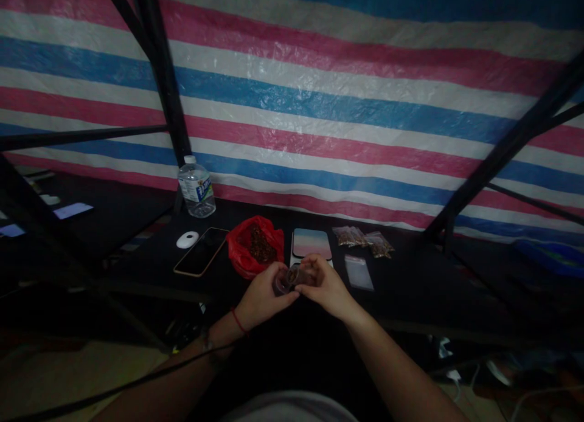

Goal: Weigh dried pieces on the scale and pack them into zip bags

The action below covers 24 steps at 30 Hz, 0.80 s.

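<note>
One pale shirt is showing at 6 o'clock. Above it, the left hand is curling around one dark container, the right hand is gripping one small cup. One red bag is sitting at 10 o'clock from them, one flat baggie at 3.

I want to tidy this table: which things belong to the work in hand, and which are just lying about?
Seemingly in use:
small see-through container, held between left hand and right hand
red plastic bag with brown bits
probable digital scale
filled clear packets
flat clear zip bag

Seemingly just lying about:
smartphone
round white case-like object
plastic bottle
</note>
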Available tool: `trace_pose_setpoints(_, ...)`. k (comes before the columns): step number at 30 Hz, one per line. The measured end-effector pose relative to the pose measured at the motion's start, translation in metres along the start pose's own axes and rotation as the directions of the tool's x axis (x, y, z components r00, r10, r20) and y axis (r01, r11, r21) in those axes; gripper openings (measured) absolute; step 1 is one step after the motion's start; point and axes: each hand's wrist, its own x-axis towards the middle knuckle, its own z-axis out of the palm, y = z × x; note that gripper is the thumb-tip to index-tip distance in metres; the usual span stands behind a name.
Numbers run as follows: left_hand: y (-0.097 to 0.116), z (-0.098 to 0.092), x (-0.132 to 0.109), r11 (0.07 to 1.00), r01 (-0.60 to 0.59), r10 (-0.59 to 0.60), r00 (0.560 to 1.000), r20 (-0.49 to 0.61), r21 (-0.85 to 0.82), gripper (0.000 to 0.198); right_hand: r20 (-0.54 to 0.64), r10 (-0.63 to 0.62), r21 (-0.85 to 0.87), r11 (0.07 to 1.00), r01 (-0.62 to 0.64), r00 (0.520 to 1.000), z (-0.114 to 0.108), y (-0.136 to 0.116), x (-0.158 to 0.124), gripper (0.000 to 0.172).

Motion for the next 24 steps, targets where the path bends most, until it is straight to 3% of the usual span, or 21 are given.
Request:
trace_pose_setpoints(3, 0.004, 0.001, -0.003, 0.998, -0.024, 0.023, 0.999, 0.027, 0.055, 0.036, 0.032, 0.003, -0.048, 0.999, -0.001, 0.999, 0.003, -0.004, -0.004, 0.034)
trace_pose_setpoints(8, 0.007, 0.003, -0.004, 0.996, -0.061, 0.057, 0.997, 0.059, 0.059, 0.036, 0.103, -0.170, -0.253, 0.949, 0.191, 0.980, 0.000, -0.020, -0.010, 0.027)
trace_pose_setpoints(13, 0.004, 0.006, -0.004, 0.995, -0.098, 0.099, 0.993, 0.060, -0.020, 0.036, 0.149, -0.244, -0.406, 0.869, 0.285, 0.958, 0.000, -0.031, -0.014, 0.034)
trace_pose_setpoints(17, 0.000, 0.007, -0.003, 0.989, -0.075, 0.079, 0.997, 0.025, -0.126, 0.031, 0.112, -0.240, -0.397, 0.879, 0.265, 0.964, -0.002, -0.029, -0.013, 0.041)
trace_pose_setpoints(21, -0.002, 0.006, -0.002, 0.973, -0.050, 0.053, 0.999, 0.005, -0.224, 0.026, 0.132, -0.219, -0.390, 0.885, 0.253, 0.967, -0.005, -0.030, -0.014, 0.062)
trace_pose_setpoints(24, -0.004, 0.006, -0.001, 0.965, -0.046, 0.051, 0.999, 0.014, -0.259, 0.028, 0.174, -0.194, -0.445, 0.859, 0.253, 0.965, -0.007, -0.027, -0.012, 0.058)
